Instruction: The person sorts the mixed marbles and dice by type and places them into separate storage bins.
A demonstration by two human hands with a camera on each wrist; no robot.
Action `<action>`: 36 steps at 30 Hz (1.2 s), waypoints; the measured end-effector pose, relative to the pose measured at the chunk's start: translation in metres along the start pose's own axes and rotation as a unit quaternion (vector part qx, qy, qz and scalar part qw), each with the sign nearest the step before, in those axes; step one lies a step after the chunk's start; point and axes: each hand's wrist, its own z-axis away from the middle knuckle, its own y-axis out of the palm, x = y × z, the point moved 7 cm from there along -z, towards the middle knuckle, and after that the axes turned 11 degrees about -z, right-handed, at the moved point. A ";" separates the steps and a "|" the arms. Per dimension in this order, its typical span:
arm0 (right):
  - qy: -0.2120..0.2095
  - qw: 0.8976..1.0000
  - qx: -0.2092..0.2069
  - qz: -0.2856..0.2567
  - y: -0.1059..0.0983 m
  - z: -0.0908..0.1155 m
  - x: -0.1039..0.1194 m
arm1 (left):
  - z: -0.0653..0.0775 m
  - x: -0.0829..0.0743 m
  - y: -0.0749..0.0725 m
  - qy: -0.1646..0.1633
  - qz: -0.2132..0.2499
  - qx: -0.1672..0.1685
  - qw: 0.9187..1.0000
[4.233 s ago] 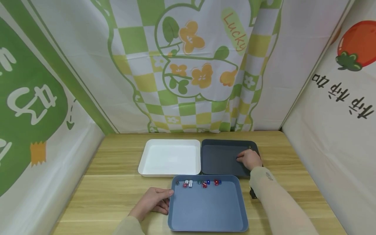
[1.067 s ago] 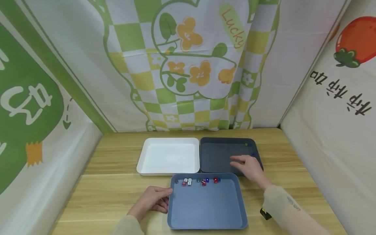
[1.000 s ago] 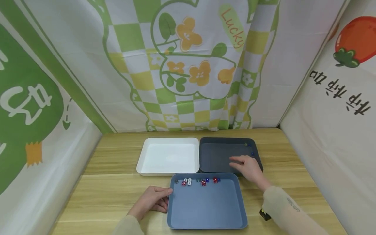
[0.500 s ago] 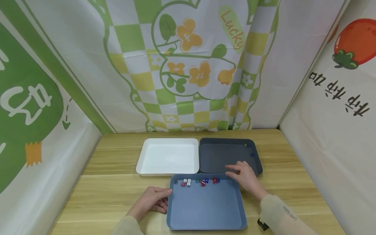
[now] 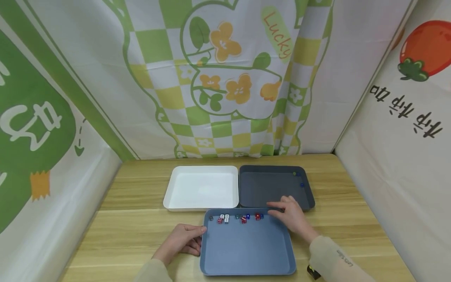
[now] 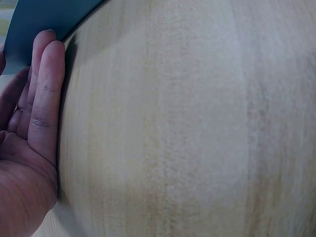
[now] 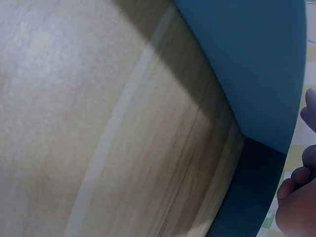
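In the head view, my left hand [image 5: 184, 239] touches the left rim of a blue-grey tray [image 5: 248, 250]. The left wrist view shows straight fingers [image 6: 47, 94] against the tray's outer wall. My right hand [image 5: 291, 215] is over the tray's far right corner, thumb and forefinger parted with nothing seen between them. Along the tray's far side lie several small dice: white dice [image 5: 226, 218], red dice [image 5: 244, 220], blue dice [image 5: 248, 216] and darker ones. Nearest the right fingertips is a red die [image 5: 257, 216] beside a blue one. Fingers show only partly in the right wrist view.
Behind stand a white tray [image 5: 202, 188] and a dark grey tray [image 5: 264, 184], side by side. In the dark tray's far right part lie a yellow-green die [image 5: 294, 173] and blue dice [image 5: 302, 185]. A printed cloth [image 5: 225, 137] hangs behind the wooden table [image 5: 141, 196].
My right hand has moved from the dark tray back and left to the blue-grey tray's corner. Earlier its fingers were closed together over the dark tray; now they are parted. My left hand stays put.
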 end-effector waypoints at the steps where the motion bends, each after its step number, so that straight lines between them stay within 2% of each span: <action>1: -0.002 1.000 0.000 0.001 0.001 0.000 0.000 | 0.000 0.000 0.000 0.000 0.000 0.000 1.000; 7: -0.006 1.000 0.010 0.006 0.005 0.000 0.000 | -0.002 0.001 0.000 -0.003 -0.001 -0.002 1.000; 17: 0.009 0.999 0.036 -0.014 0.015 0.001 0.002 | -0.004 0.004 -0.001 -0.004 -0.001 -0.005 1.000; 25: -0.038 0.999 0.012 0.021 0.019 0.005 0.007 | -0.003 0.003 0.000 0.000 -0.001 -0.009 1.000; 32: -0.082 0.995 -0.029 0.051 0.019 0.009 0.011 | -0.003 0.004 0.000 -0.004 -0.006 -0.010 1.000; 36: -0.086 0.993 -0.032 0.078 0.022 0.009 0.013 | -0.003 0.004 0.000 -0.002 -0.006 -0.008 1.000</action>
